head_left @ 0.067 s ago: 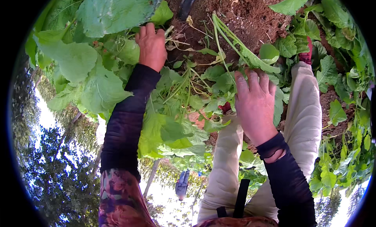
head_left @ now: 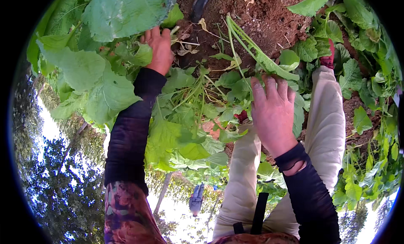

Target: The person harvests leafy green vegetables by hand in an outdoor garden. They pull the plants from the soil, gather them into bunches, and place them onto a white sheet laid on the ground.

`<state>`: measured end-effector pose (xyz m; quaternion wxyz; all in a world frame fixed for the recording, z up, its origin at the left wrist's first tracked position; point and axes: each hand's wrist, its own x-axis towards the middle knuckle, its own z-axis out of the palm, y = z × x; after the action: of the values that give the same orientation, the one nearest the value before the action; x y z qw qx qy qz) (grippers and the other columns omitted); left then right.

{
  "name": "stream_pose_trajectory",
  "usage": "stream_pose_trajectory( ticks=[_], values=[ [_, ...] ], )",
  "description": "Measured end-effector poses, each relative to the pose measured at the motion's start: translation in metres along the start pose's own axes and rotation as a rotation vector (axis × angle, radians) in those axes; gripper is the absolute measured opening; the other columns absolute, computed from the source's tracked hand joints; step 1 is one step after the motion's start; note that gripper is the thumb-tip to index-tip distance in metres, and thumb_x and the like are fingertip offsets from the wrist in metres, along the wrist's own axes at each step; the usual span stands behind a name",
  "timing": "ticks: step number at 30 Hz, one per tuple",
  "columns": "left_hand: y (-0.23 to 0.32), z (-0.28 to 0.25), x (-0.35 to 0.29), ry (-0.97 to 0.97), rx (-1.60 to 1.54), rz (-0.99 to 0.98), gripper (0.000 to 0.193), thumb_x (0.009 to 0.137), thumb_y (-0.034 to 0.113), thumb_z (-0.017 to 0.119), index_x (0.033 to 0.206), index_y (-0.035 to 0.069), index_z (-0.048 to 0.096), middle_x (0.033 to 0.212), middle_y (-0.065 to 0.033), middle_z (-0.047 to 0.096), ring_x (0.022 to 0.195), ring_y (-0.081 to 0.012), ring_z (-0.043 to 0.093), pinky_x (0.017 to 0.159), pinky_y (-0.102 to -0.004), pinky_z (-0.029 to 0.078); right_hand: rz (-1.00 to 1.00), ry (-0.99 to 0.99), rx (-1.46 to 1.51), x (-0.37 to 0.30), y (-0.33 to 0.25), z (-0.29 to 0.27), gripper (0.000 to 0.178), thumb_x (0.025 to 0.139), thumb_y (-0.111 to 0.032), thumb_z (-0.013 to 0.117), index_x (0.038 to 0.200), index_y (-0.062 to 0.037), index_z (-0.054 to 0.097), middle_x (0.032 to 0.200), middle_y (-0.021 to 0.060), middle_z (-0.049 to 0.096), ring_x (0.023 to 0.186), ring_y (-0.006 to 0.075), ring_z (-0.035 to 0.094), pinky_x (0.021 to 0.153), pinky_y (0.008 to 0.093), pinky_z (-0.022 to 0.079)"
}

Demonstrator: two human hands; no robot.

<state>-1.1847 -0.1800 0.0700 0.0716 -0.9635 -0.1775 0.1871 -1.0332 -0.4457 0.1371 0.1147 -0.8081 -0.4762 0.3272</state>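
Note:
At the upper left, my left hand (head_left: 158, 50) reaches in among broad green leaves (head_left: 113, 12). Its fingers curl round a leafy plant's stem, and a pale stub (head_left: 174, 30) of it sticks out beside the index finger. The fingertips are partly covered by foliage. My right hand (head_left: 272, 113), back upward, is closed over leafy greens (head_left: 299, 113) right of the middle; what its fingertips grip is partly hidden. Long green leaf stalks (head_left: 244, 37) run up and left from there. Between the hands lies a tangle of thin stems and leaves (head_left: 198, 96).
Reddish-brown soil (head_left: 269, 16) with dry leaf scraps stretches across the top. A black pipe (head_left: 200, 6) lies on it. My legs in pale trousers (head_left: 324, 122) stand among the plants. More leafy plants (head_left: 353, 80) grow on the right. Another person (head_left: 196, 200) is far off.
My left hand has shifted slightly left, and the stem stub beside it has moved along. My right hand stays nearly in place.

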Motion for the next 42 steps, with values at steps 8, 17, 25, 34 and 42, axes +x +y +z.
stream_pose_trajectory(
  ticks=[8, 17, 25, 34, 42],
  values=[
    [-0.023, 0.013, 0.042, -0.657, 0.362, -0.058, 0.02, 0.072, 0.015, 0.063, 0.091, 0.012, 0.067, 0.093, -0.0143, 0.066, 0.091, -0.0296, 0.061, 0.079, -0.0458, 0.039, 0.011, 0.038, 0.024, -0.002, -0.001, 0.003, 0.036, 0.075, -0.01, 0.055, 0.11, -0.0013, 0.056, 0.102, 0.011, 0.054, 0.104, 0.0274, 0.049, 0.084, 0.038, 0.039],
    [-0.012, 0.005, 0.024, -0.684, 0.207, -0.406, 0.019, 0.075, 0.017, 0.06, 0.09, 0.01, 0.069, 0.095, -0.014, 0.068, 0.093, -0.0306, 0.065, 0.078, -0.0412, 0.051, 0.079, 0.084, 0.114, -0.007, 0.004, 0.004, 0.04, 0.074, -0.009, 0.054, 0.113, -0.0011, 0.056, 0.107, 0.0133, 0.053, 0.108, 0.0303, 0.048, 0.087, 0.0394, 0.039],
    [0.025, -0.055, -0.021, -0.695, 0.342, -0.023, 0.012, 0.071, 0.012, 0.059, 0.078, 0.008, 0.068, 0.094, -0.0113, 0.063, 0.1, -0.0288, 0.055, 0.087, -0.0415, 0.034, 0.085, 0.132, 0.152, -0.008, 0.008, -0.002, 0.029, 0.073, -0.011, 0.055, 0.099, -0.0007, 0.059, 0.099, 0.0104, 0.054, 0.102, 0.0263, 0.049, 0.082, 0.0368, 0.039],
    [0.016, -0.049, 0.098, -0.065, 0.115, 0.174, 0.011, 0.064, 0.004, 0.059, 0.074, -0.002, 0.061, 0.102, -0.0171, 0.055, 0.098, -0.032, 0.05, 0.087, -0.0412, 0.037, 0.082, 0.068, 0.208, 0.007, 0.011, -0.026, 0.026, 0.073, -0.012, 0.055, 0.096, -0.0006, 0.06, 0.097, 0.0113, 0.054, 0.1, 0.0269, 0.048, 0.082, 0.0366, 0.039],
    [-0.013, -0.033, 0.113, -0.292, 0.329, -0.114, 0.039, 0.066, 0.013, 0.067, 0.1, 0.008, 0.048, 0.088, -0.014, 0.062, 0.091, -0.0295, 0.056, 0.083, -0.0392, 0.036, 0.08, 0.044, 0.239, 0.018, 0.018, -0.043, 0.024, 0.072, -0.012, 0.055, 0.092, -0.0007, 0.06, 0.092, 0.01, 0.055, 0.093, 0.025, 0.049, 0.08, 0.0382, 0.038]
  ],
)
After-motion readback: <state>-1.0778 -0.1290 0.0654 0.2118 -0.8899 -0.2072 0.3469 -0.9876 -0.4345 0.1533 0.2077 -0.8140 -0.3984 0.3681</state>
